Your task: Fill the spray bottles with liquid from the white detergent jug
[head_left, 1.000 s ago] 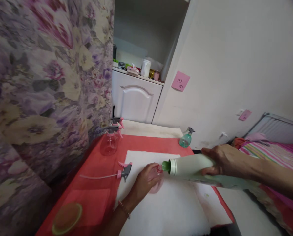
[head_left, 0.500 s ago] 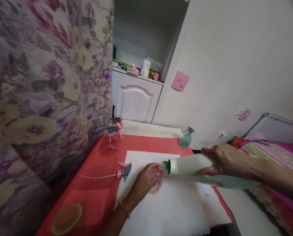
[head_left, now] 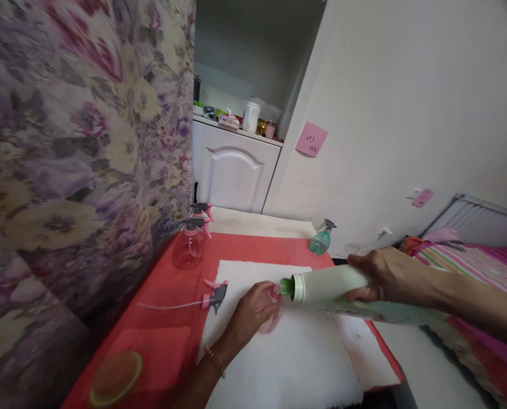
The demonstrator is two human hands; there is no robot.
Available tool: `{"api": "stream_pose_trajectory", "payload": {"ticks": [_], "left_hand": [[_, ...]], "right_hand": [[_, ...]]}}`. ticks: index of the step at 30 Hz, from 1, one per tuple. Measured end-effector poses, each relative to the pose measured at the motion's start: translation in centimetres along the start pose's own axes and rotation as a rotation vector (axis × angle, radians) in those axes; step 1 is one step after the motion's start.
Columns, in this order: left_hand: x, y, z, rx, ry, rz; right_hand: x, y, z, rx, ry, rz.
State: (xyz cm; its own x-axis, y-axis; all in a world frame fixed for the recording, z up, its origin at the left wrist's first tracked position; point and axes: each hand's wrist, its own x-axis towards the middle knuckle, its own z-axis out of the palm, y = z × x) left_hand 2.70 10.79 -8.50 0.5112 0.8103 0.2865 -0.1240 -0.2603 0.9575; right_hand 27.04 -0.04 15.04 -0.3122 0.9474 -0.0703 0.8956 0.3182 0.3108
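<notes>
My left hand (head_left: 253, 311) is wrapped round the neck of a clear pink spray bottle (head_left: 271, 322), which stands on a white cloth without its spray head. My right hand (head_left: 376, 278) grips a large pale green detergent bottle (head_left: 330, 286) tipped on its side. Its green spout (head_left: 286, 286) meets the small bottle's mouth; whether liquid is flowing I cannot tell. To the left lies a grey and pink trigger spray head (head_left: 214, 296) with its thin tube. A round cap with a yellow-green rim (head_left: 117, 378) lies nearer me.
Pink spray bottles (head_left: 188, 250) with grey triggers stand at the table's back left, a teal spray bottle (head_left: 320, 241) at the back right. The white cloth (head_left: 296, 363) covers part of the red table (head_left: 159, 341). A floral curtain (head_left: 87, 170) hangs on the left; a bed (head_left: 470, 255) is at right.
Both hands and both bottles hold almost the same position. The view has shifted very slightly.
</notes>
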Motion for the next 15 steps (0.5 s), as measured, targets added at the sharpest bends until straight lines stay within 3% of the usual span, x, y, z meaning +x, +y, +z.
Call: {"api": "stream_pose_trajectory", "payload": {"ticks": [15], "left_hand": [[-0.05, 0.39, 0.16, -0.088, -0.007, -0.045]], "right_hand": [[-0.04, -0.09, -0.25, 0.002, 0.0, 0.006]]}}
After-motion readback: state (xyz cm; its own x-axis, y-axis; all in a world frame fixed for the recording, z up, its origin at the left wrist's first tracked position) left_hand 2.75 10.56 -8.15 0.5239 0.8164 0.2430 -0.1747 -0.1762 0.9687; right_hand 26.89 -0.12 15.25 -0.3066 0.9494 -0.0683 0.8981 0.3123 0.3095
